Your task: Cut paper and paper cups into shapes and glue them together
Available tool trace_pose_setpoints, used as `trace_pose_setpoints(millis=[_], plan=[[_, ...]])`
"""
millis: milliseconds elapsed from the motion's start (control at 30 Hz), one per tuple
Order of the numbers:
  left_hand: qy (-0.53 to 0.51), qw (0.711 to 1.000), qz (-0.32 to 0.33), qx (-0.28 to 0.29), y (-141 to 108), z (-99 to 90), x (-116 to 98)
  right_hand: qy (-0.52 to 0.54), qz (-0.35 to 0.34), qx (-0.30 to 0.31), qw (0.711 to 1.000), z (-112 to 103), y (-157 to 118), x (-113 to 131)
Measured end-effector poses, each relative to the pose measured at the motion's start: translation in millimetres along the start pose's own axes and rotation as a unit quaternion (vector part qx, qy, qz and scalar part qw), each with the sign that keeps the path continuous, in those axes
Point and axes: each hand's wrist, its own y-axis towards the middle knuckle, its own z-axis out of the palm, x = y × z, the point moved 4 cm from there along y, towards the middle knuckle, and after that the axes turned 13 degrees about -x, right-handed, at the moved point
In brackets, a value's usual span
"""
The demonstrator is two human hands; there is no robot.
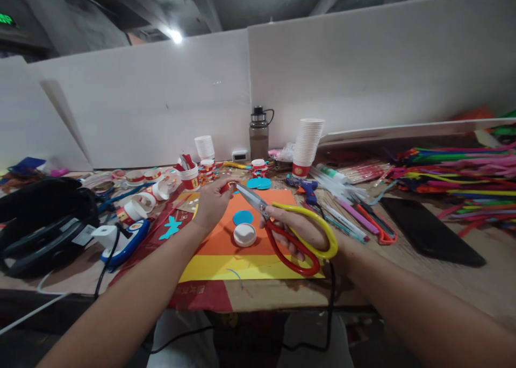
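My right hand (298, 227) is wrapped round large scissors (260, 204) with one yellow and one red handle loop. The blades point up and left and look nearly closed. At their tip my left hand (213, 204) pinches a small piece with some red on it, mostly hidden by the fingers. Below the blades, a blue paper disc (242, 217) and a small white cup-like piece (244, 234) lie on an orange sheet (217, 240). A yellow sheet (201, 268) shows under the orange one.
Behind stand a paper cup stack (308, 147), a bottle (258, 136) and more blue discs (259, 183). A glue gun (308, 189), pens and a black phone (431, 231) lie right. Cut cups (133, 211), blue scraps (171, 227) and a black bag-like item (44, 223) sit left.
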Motion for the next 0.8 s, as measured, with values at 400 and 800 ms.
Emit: trace_pose_setpoints(millis=[400, 800], plan=[[-0.26, 0.937, -0.229, 0.038, 3.9, 6.2, 13.0, -0.137, -0.12, -0.169, 0.969, -14.9, 11.9, 8.1], [-0.23, 0.934, -0.204, 0.183, -10.0, 17.4, 7.4, -0.21, -0.31, -0.185, 0.909, -21.7, 30.3, -0.6]])
